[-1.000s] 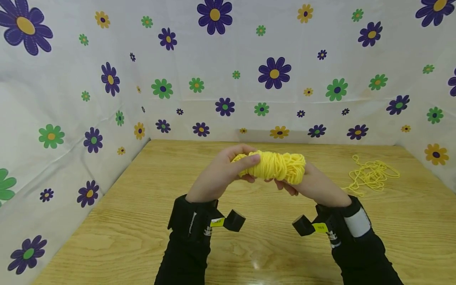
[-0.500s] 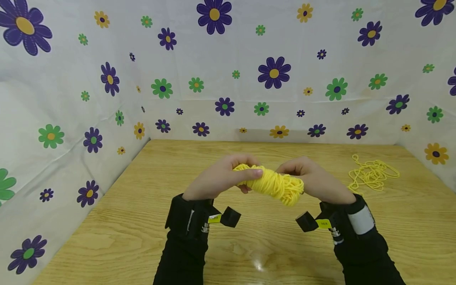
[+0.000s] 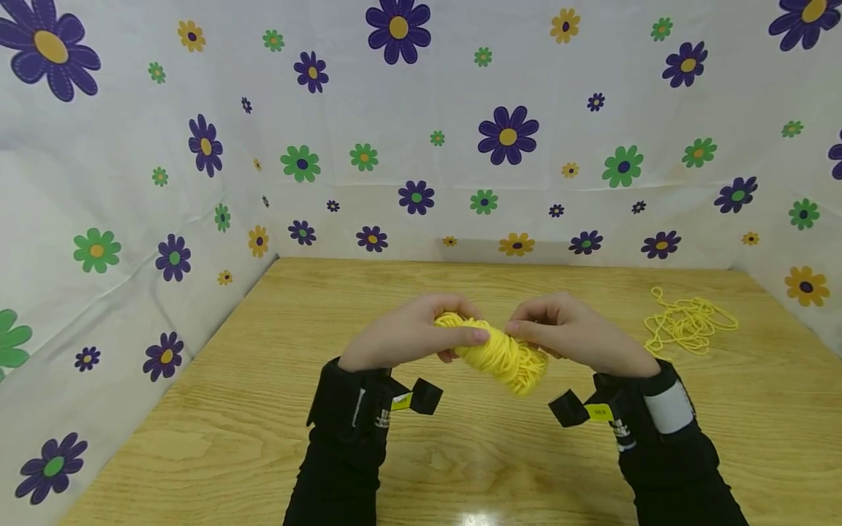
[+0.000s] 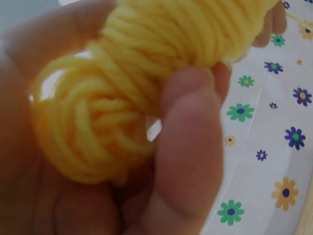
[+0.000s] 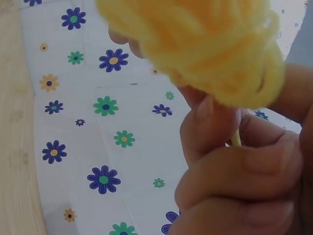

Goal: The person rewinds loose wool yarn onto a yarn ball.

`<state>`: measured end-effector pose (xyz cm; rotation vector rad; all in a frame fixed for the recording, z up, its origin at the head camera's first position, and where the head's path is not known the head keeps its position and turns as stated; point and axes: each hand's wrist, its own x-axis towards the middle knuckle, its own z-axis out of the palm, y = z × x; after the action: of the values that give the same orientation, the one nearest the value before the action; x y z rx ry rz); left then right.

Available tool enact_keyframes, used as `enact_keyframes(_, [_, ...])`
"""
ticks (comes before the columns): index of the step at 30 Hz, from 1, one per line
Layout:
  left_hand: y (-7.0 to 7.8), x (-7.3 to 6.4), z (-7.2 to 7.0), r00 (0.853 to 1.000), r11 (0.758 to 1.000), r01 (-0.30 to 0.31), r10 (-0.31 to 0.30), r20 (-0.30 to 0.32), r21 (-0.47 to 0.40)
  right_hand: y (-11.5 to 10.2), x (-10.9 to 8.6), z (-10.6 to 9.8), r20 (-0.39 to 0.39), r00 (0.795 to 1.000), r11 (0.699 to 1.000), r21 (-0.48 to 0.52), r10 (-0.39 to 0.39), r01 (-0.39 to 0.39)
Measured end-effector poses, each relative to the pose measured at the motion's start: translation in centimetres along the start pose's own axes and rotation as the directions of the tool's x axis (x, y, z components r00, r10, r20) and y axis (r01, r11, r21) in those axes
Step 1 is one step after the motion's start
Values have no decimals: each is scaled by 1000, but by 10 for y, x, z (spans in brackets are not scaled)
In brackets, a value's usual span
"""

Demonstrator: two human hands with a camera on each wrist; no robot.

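Note:
A bundle of yellow yarn (image 3: pixel 501 356), wound thickly round its middle, hangs over the table, its right end tilted down. My left hand (image 3: pixel 409 337) grips the left end, thumb on the front and fingers behind. In the left wrist view the thumb (image 4: pixel 188 147) presses against the windings (image 4: pixel 181 34). My right hand (image 3: pixel 582 336) is at the bundle's upper right side, thumb and curled fingers pinching. The right wrist view has a thin yarn strand (image 5: pixel 236 138) running from under the bundle (image 5: pixel 205 54) into those fingers. The strand's far end is hidden in the hand.
A loose tangle of yellow yarn (image 3: pixel 689 327) lies on the wooden table (image 3: pixel 197 416) at the back right. White flowered cloth (image 3: pixel 447 80) stands behind the table and along its sides. Black camera mounts (image 3: pixel 426 397) jut inward from both wrists.
My right hand has come from underneath the bundle to its upper right side and now pinches there. The bundle's right end has dipped downward; my left hand keeps its grip and sits slightly lower.

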<state>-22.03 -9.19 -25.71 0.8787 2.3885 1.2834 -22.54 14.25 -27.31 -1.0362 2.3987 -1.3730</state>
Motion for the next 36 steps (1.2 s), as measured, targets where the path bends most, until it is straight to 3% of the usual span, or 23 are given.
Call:
enact_keyframes(7, [-1, 2, 2, 997, 996, 68, -66, -43, 55, -2, -3, 1, -81, 996, 1000, -18, 20, -21])
enact_keyframes(13, [-4, 4, 4, 991, 992, 86, -75, -111, 96, -4, -4, 2, -122, 992, 1000, -10, 25, -26])
enact_keyframes(19, [-9, 8, 5, 971, 986, 122, -94, -220, 116, -6, -5, 2, -153, 988, 1000, -13, 14, -17])
enact_keyframes(25, [-12, 12, 7, 931, 983, 158, -117, -344, 93, -11, -7, 4, -158, 987, 1000, -13, -7, 5])
enact_keyframes(28, [-13, 14, 7, 905, 984, 167, -130, -406, 55, -13, -7, 5, -154, 988, 999, -18, -29, 27])
enact_keyframes(36, [-13, 16, 6, 824, 987, 100, -155, -546, -129, -18, -9, 6, -140, 989, 997, -59, -57, 49])
